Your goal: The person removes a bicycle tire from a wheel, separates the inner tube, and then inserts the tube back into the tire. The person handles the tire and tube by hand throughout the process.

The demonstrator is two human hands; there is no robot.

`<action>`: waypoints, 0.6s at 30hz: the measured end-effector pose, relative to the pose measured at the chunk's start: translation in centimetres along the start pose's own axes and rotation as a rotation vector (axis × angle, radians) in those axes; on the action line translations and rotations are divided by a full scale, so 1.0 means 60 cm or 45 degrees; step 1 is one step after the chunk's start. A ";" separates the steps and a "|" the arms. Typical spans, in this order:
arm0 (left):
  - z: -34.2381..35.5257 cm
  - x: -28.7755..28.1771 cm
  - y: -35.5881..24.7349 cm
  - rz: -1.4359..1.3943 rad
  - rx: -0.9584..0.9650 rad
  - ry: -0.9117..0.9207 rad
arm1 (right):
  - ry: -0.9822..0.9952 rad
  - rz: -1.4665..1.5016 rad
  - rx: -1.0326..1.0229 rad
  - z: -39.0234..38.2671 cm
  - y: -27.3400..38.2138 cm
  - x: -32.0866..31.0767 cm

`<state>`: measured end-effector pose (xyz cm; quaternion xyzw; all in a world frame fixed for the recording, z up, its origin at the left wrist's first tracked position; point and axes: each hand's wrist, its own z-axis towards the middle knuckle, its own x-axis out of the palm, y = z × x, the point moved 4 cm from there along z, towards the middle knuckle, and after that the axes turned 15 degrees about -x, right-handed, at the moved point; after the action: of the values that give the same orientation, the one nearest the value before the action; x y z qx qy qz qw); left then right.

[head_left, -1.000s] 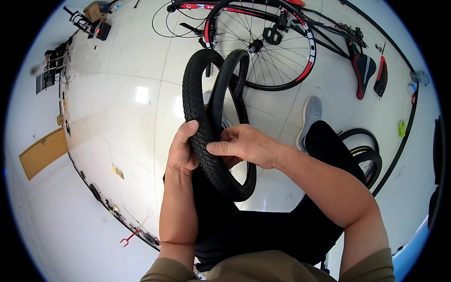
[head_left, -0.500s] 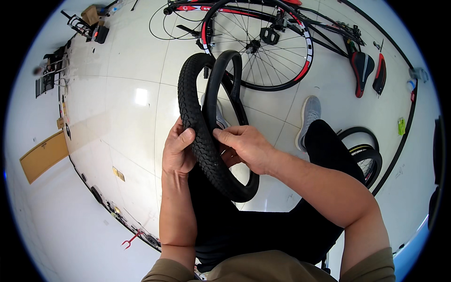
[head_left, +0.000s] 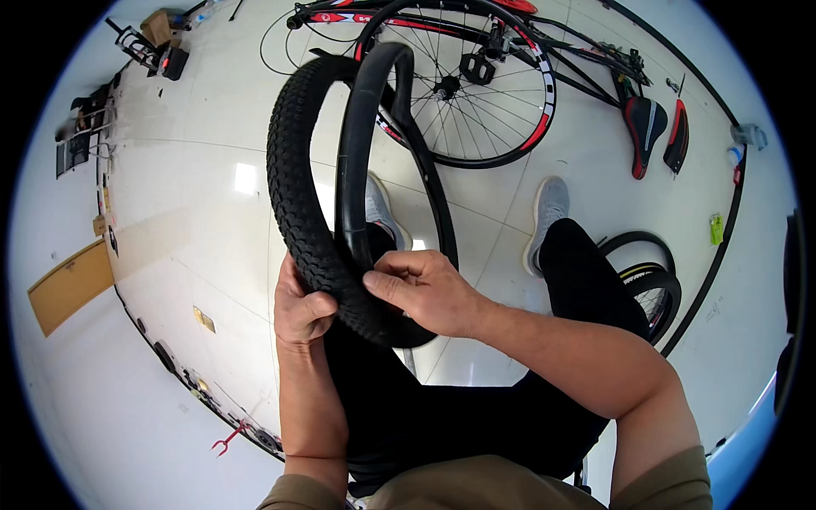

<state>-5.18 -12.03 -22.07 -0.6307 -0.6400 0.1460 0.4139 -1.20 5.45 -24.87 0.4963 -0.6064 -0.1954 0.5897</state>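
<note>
A knobby black bicycle tire [head_left: 293, 174] stands upright in front of me, above my lap. A smooth black inner tube [head_left: 355, 153] lies partly inside it, and its far part loops out free of the tire. My left hand [head_left: 302, 308] is wrapped round the near left side of the tire, thumb on the tread. On the opposite edge, my right hand [head_left: 429, 293] is closed at the spot where the tube enters the tire, its thumb pressing there. The fingertips of my right hand are partly hidden inside the tire.
Beyond the tire lies a bicycle frame with a spoked wheel [head_left: 544, 93]. A saddle [head_left: 644, 132] and a red-black fender [head_left: 677, 140] are at the far right. More tires [head_left: 659, 289] lie beside my right knee. Bike parts line the left wall, near a wooden board [head_left: 72, 287].
The tire and tube have shifted left and tipped farther away from me. Both hands have slid toward the tire's near end, the right one still at the tube.
</note>
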 end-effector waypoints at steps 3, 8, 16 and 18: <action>0.008 0.001 0.006 0.025 0.006 -0.006 | -0.077 -0.119 0.006 -0.001 -0.028 -0.008; 0.037 -0.004 -0.002 -0.290 0.075 0.069 | -0.049 -0.275 0.165 -0.003 -0.030 -0.009; 0.037 -0.049 -0.001 -0.265 -0.077 -0.319 | 0.079 -0.500 0.213 0.001 -0.025 -0.027; 0.032 -0.043 -0.010 -0.248 -0.069 -0.260 | -0.046 -0.371 0.080 0.004 -0.013 -0.031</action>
<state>-7.31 -13.89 -23.74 -0.5584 -0.7407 0.1512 0.3416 -1.46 6.58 -26.49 0.5938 -0.5443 -0.2688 0.5281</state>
